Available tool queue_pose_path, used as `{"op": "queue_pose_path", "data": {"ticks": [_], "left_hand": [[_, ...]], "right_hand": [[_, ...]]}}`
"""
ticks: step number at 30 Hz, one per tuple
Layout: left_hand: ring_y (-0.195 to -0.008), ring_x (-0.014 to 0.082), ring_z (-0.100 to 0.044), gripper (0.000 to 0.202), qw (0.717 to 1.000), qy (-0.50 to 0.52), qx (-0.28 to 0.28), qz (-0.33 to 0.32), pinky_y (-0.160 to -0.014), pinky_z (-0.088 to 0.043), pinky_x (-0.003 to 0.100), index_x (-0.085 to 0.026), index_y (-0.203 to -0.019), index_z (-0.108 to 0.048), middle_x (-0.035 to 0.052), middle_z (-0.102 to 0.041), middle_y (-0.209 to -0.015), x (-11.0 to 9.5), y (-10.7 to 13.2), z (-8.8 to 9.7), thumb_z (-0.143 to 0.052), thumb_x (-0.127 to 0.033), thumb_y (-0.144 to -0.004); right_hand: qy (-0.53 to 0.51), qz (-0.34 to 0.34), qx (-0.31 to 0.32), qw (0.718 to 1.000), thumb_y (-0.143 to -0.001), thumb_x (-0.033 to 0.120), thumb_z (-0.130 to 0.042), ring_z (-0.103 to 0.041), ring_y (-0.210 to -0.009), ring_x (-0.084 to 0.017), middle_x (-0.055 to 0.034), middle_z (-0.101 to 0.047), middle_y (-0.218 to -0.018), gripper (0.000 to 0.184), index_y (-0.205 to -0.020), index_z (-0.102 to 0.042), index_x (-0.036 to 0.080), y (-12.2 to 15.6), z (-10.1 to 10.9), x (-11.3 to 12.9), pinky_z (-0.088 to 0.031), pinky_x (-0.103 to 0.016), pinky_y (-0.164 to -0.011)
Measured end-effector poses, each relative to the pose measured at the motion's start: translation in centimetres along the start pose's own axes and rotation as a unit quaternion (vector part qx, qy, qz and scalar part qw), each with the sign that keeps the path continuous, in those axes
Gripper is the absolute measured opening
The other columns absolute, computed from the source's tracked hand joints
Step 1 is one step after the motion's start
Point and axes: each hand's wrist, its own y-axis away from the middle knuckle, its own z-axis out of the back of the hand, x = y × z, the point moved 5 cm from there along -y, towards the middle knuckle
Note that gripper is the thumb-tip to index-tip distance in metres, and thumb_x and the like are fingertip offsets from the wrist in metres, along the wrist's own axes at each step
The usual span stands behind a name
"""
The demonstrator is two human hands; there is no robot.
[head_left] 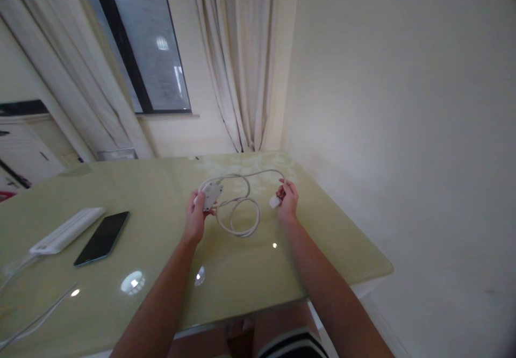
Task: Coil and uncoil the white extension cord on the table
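Over the surface [242, 272], your left hand [195, 218] gripped the block [210, 195] and your right hand [288, 201], farther right, held the plug [275, 202], while the cord [258, 217] between them seemed only partly coiled, its near loops loose and its far stretch unlooped.

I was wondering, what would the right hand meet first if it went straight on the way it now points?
Most likely the cable, where it arches just ahead of the right hand, though one view leaves its height unclear. Well beyond hangs the curtain.
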Motion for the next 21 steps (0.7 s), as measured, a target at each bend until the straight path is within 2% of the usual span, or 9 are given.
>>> {"op": "queue_pose_path", "data": {"ticks": [2,4,7,10,12,14,18,20,21], "left_hand": [[-0.077,0.0159,-0.066,0.048,0.997,-0.050,0.051,-0.014,-0.053,-0.055,0.021,-0.021,-0.107,-0.059,0.0046,-0.067,-0.095,0.1,0.2,-0.6,-0.071,-0.058,-0.080],[-0.081,0.0168,-0.066,0.055,0.993,-0.084,0.080,-0.015,-0.058,-0.058,0.024,-0.022,-0.115,-0.055,0.0053,-0.067,-0.099,0.6,0.2,-1.1,-0.077,-0.053,-0.076],[-0.076,0.0164,-0.066,0.065,0.992,-0.102,0.074,-0.004,-0.061,-0.060,0.028,-0.024,-0.115,-0.044,0.0033,-0.067,-0.094,2.0,0.0,-1.3,-0.083,-0.047,-0.069],[-0.074,0.0166,-0.066,0.063,0.989,-0.130,0.068,-0.005,-0.059,-0.058,0.028,-0.024,-0.107,-0.041,0.0023,-0.066,-0.093,3.1,-0.3,-1.1,-0.084,-0.047,-0.067],[-0.070,0.0159,-0.063,0.058,0.982,-0.176,0.056,-0.024,-0.056,-0.054,0.025,-0.024,-0.100,-0.043,0.0009,-0.064,-0.089,3.1,-0.3,-0.8,-0.084,-0.047,-0.066],[-0.062,0.0143,-0.058,0.050,0.964,-0.261,0.027,-0.052,-0.052,-0.045,0.022,-0.023,-0.089,-0.047,-0.0021,-0.060,-0.077,2.5,-0.2,-0.3,-0.084,-0.048,-0.066],[-0.051,0.0119,-0.040,0.045,0.899,-0.423,-0.013,-0.111,-0.051,-0.028,0.023,-0.022,-0.063,-0.042,-0.0046,-0.046,-0.055,1.1,0.0,0.2,-0.077,-0.049,-0.073],[-0.051,0.0124,-0.039,0.045,0.890,-0.437,-0.010,-0.128,-0.052,-0.026,0.023,-0.022,-0.058,-0.042,-0.0034,-0.045,-0.053,0.7,0.0,0.2,-0.073,-0.049,-0.078],[-0.052,0.0131,-0.041,0.041,0.896,-0.425,-0.004,-0.130,-0.052,-0.027,0.023,-0.022,-0.059,-0.046,-0.0026,-0.048,-0.054,0.6,0.0,0.1,-0.071,-0.048,-0.079]], "right_hand": [[-0.038,-0.041,-0.011,0.998,-0.072,0.038,-0.065,-0.040,-0.051,-0.008,0.0067,-0.045,-0.060,0.031,-0.097,-0.064,0.019,-0.2,0.3,-0.3,-0.030,-0.023,-0.050],[-0.062,-0.067,-0.016,0.996,-0.072,0.036,-0.065,-0.040,-0.050,-0.008,0.0073,-0.045,-0.060,0.031,-0.098,-0.063,0.020,-0.3,0.6,-0.5,-0.033,-0.023,-0.050],[-0.083,-0.087,-0.015,0.993,-0.071,0.033,-0.066,-0.040,-0.049,-0.008,0.0075,-0.045,-0.060,0.030,-0.098,-0.063,0.020,-0.5,0.8,-0.4,-0.036,-0.023,-0.050],[-0.096,-0.094,-0.002,0.991,-0.071,0.031,-0.066,-0.041,-0.050,-0.007,0.0072,-0.045,-0.060,0.030,-0.098,-0.064,0.019,-0.4,0.7,-0.3,-0.035,-0.023,-0.050],[-0.097,-0.093,0.010,0.991,-0.072,0.031,-0.066,-0.040,-0.050,-0.007,0.0070,-0.045,-0.061,0.029,-0.098,-0.064,0.018,-0.3,0.4,-0.2,-0.035,-0.023,-0.050],[-0.089,-0.088,0.017,0.992,-0.074,0.033,-0.066,-0.040,-0.049,-0.007,0.0069,-0.045,-0.060,0.028,-0.098,-0.065,0.018,-0.3,0.1,-0.2,-0.035,-0.023,-0.050],[-0.074,-0.085,0.025,0.993,-0.076,0.036,-0.067,-0.040,-0.048,-0.007,0.0069,-0.044,-0.059,0.028,-0.098,-0.066,0.018,-0.2,0.0,-0.3,-0.034,-0.023,-0.049],[-0.067,-0.089,0.030,0.993,-0.076,0.035,-0.066,-0.040,-0.048,-0.007,0.0068,-0.045,-0.059,0.027,-0.097,-0.066,0.018,-0.2,0.0,-0.5,-0.035,-0.023,-0.049],[-0.065,-0.092,0.030,0.993,-0.077,0.035,-0.066,-0.041,-0.048,-0.007,0.0067,-0.045,-0.059,0.027,-0.097,-0.066,0.018,-0.2,0.0,-0.5,-0.035,-0.024,-0.049]]}}
